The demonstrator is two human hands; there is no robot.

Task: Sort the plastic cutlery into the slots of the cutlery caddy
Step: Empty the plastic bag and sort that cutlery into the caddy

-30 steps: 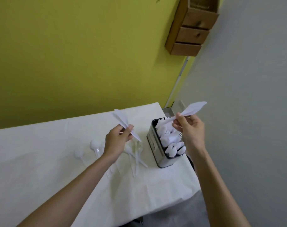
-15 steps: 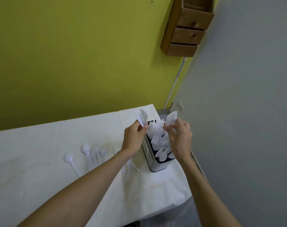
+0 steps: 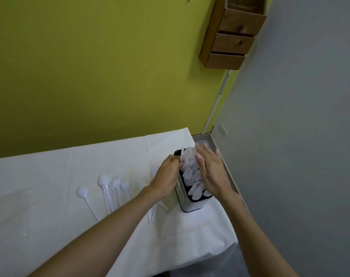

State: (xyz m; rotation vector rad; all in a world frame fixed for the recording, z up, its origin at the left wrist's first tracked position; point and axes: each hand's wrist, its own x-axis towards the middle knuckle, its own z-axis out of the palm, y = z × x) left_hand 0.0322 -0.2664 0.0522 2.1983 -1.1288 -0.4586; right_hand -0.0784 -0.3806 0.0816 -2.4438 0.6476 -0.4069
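- two hands over the cutlery caddy (image 3: 192,204), which stands upright near the right end of the table (image 3: 50,226), close to its front right corner.
- left hand (image 3: 167,177): fingers curled together against the caddy's left rim, pinched on a white knife (image 3: 182,156) that stands up in the far slot. what else it may hold is hidden by the knuckles.
- right hand (image 3: 212,172): flat, fingers spread apart, palm down over the right side of the caddy. nothing gripped in it.
- caddy contents, all white plastic: upright blades in the far slot (image 3: 189,154), fork tines in the middle (image 3: 189,172), spoon bowls in the near slot (image 3: 197,189). exact divider lines are hard to read under the hands.
- several loose pieces on the table, left of the caddy: one spoon (image 3: 83,193) lying on its own, then a tight cluster of a spoon and forks (image 3: 114,186) with handles pointing toward the front edge.
- a few more white handles (image 3: 153,215) stick out from under the left forearm, just beside the caddy. type cannot be told.
- table carries a white cloth (image 3: 180,246), faintly stained near the front.
- background: yellow-green wall (image 3: 90,66), grey wall on the right (image 3: 300,136), a wooden drawer unit (image 3: 234,33) mounted high near the corner.
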